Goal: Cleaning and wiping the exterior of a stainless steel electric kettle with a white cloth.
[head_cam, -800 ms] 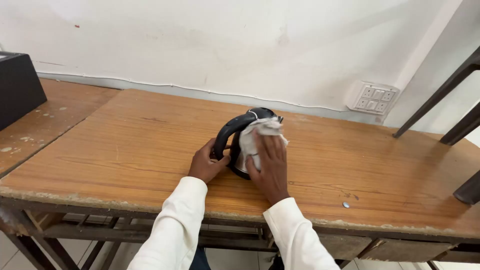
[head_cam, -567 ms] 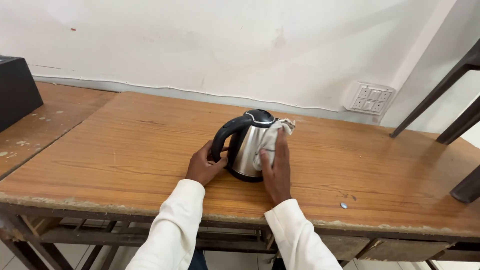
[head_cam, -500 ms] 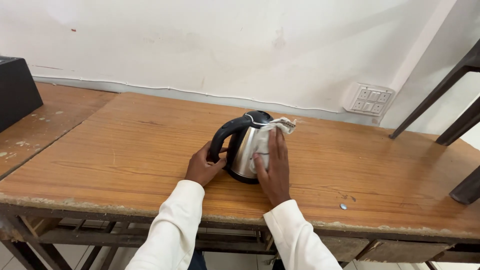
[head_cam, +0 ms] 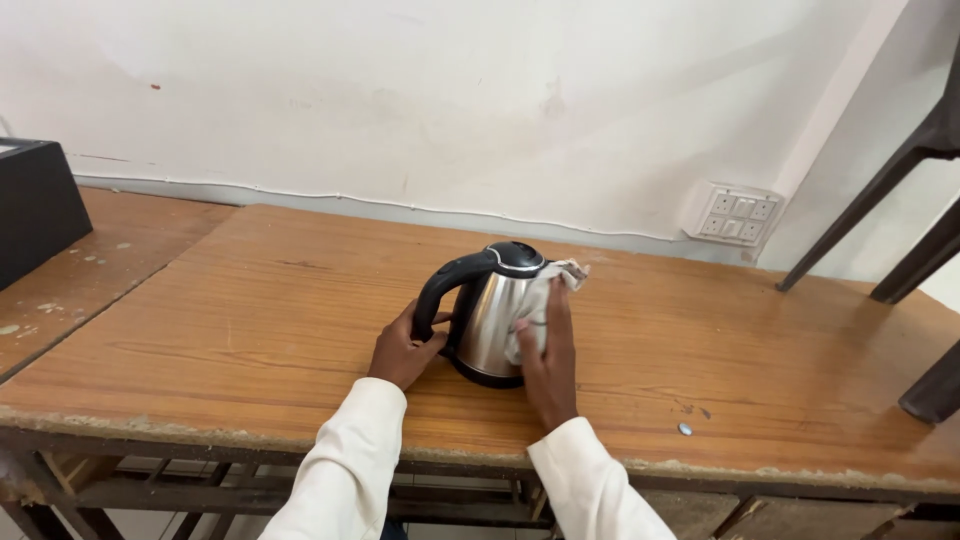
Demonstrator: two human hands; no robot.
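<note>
Against a scuffed white wall, your wooden table (head_cam: pixel 250 300) carries a steel kettle (head_cam: pixel 492 315) near the front edge. It stands upright, long axis vertical, with its black handle (head_cam: pixel 445 285) facing left and its black lid on top. Your left hand (head_cam: pixel 403 350) comes in low from the left and curls its fingers around the bottom of that handle. Your right hand (head_cam: pixel 548 355) lies flat, fingers stretched up the kettle's right side, pressing a pale cloth (head_cam: pixel 545 300) against the metal. So the kettle sits between your hands, touching both.
</note>
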